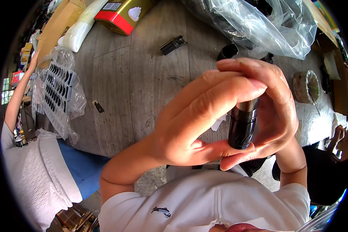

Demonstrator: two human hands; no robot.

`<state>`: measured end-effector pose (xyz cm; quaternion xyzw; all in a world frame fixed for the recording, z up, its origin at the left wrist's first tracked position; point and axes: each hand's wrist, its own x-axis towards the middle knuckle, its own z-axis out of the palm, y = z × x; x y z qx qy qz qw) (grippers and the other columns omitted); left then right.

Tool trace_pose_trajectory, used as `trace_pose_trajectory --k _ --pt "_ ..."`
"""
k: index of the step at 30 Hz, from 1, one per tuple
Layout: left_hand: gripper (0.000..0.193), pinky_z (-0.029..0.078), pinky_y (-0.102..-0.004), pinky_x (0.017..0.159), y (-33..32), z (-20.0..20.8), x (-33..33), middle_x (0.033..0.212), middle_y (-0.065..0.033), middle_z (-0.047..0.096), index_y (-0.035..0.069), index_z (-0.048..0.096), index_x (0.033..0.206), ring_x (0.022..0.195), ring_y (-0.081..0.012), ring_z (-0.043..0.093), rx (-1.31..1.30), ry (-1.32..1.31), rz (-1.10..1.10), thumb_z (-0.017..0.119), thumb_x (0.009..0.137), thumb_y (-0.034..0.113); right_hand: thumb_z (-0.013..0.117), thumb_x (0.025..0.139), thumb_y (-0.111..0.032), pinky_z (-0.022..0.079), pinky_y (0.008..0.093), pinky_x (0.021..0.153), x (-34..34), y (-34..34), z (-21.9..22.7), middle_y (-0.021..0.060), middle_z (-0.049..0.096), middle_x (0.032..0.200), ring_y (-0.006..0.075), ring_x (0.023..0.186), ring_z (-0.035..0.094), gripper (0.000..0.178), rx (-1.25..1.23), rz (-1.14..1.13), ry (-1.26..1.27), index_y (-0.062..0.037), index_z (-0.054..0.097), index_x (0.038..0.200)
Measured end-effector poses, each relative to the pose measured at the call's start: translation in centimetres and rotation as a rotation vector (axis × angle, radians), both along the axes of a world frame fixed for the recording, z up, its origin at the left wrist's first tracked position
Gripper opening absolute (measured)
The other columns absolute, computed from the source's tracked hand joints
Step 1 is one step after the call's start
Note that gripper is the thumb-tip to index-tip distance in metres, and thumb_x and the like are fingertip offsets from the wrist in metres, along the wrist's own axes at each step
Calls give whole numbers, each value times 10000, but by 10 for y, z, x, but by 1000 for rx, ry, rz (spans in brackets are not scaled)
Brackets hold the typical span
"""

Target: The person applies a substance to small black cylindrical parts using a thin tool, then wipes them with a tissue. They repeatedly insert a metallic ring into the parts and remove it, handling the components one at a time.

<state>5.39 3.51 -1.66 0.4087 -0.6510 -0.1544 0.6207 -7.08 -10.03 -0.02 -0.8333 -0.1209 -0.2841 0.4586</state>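
Between my two hands stands a short, glossy black cylinder [242,129] with a metal-coloured upper part. Its exact kind does not show. My left hand [189,120] has its thumb by the lower end and its fingers curved over the top. My right hand [278,102] closes round from the other side, its fingers overlapping those of the left above the cylinder and its thumb below. The fingers hide the cylinder's top end. Just beyond my hands lies a black hollow part [228,51], and farther left a small black cylindrical piece [173,45].
At the left, a plastic-wrapped tray [58,92] holds several black pieces, near a small dark flat part [98,106]. A gold-and-red box [121,17] and clear plastic bags [274,27] stand at the back. A tub [306,87] is at right. A person [38,170] sits left.
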Motion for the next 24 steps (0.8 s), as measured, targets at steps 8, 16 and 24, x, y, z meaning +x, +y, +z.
trace_pose_trajectory --k 8,16,24 --pt "721 497 -312 742 1 -4 -6 1073 -177 551 -39 357 1270 911 -215 586 9 113 -37 785 692 20 844 420 -557 435 360 860 -6 4 8 168 616 1089 281 1010 586 981 -167 -169 45 58 527 1114" --pt "763 502 -306 728 -5 -4 -7 1066 -181 557 -26 324 1299 881 -208 598 -39 137 -56 789 698 41 861 479 -504 430 379 879 -2 8 -4 201 538 1166 295 1023 566 961 7 -95 -47 58 484 1162" --pt "753 430 -344 863 -1 7 4 1159 -158 480 -57 464 1215 1039 -256 512 2 -210 212 836 652 276 822 513 -521 428 419 916 6 -3 7 259 512 1203 357 1080 549 1024 -175 -80 -132 48 430 1269"
